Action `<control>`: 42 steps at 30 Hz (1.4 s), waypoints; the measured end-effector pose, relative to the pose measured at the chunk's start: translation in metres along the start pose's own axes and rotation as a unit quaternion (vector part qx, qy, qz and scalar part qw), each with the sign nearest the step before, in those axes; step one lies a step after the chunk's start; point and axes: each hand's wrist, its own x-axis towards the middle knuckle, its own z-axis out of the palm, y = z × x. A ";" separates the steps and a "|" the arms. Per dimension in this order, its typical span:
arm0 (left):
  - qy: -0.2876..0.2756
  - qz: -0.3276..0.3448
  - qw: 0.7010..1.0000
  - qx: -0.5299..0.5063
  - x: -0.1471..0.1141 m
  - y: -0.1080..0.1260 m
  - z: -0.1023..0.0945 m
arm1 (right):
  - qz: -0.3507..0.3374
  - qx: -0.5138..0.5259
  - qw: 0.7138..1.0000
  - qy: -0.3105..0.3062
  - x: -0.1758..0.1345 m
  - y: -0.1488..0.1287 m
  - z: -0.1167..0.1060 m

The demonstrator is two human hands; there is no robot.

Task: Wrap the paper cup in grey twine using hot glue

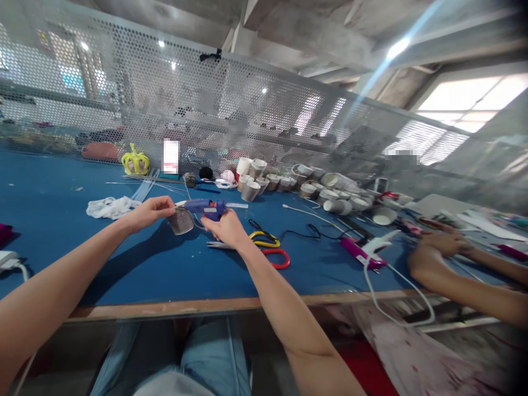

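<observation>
Gripped in my right hand [226, 226] is a blue glue gun [202, 207], a clear glue stick [238, 205] poking out of its back end. Its nozzle points left, at the rim of a small grey cup [181, 222]. My left hand [159, 207] pinches that cup by its upper edge, just above the table. Whether the nozzle touches the cup I cannot tell. Below my right wrist lie scissors with a red handle loop [280, 258] and a yellow one [264, 238].
White netting [111, 208] lies left of my hands. Several small cups [250, 190] stand along the mesh partition [231, 104], near a yellow crown-shaped piece [135, 161]. A purple power strip [361, 254] with cables sits at right, beside another person's hands [437, 247].
</observation>
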 end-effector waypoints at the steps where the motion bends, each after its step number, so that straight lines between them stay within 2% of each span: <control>1: 0.001 0.001 1.000 0.000 0.000 0.000 0.000 | -0.001 0.000 1.000 -0.001 0.000 0.000 0.000; 21: 0.000 0.020 1.000 0.006 0.000 0.000 0.000 | 0.038 0.044 0.998 0.030 0.014 0.020 -0.001; 26: 0.002 0.019 1.000 -0.003 0.000 0.001 0.000 | 0.050 0.104 0.990 0.082 0.021 0.030 -0.008; 28: 0.006 0.019 1.000 0.003 -0.001 0.002 0.001 | 0.057 0.083 0.987 0.126 0.028 0.041 -0.014; 30: 0.007 0.020 1.000 0.012 -0.002 0.003 0.001 | 0.076 0.011 0.984 0.159 0.036 0.053 -0.020; 32: 0.005 0.022 0.999 0.023 -0.002 0.004 0.001 | 0.116 -0.045 0.982 0.143 0.041 0.065 -0.022; 38: -0.010 0.028 0.999 0.032 -0.001 0.004 -0.001 | 0.191 -0.103 0.973 0.075 0.048 0.079 -0.013; 42: -0.018 0.026 0.999 0.043 -0.003 0.007 -0.004 | 0.222 -0.167 0.957 0.081 0.048 0.075 -0.012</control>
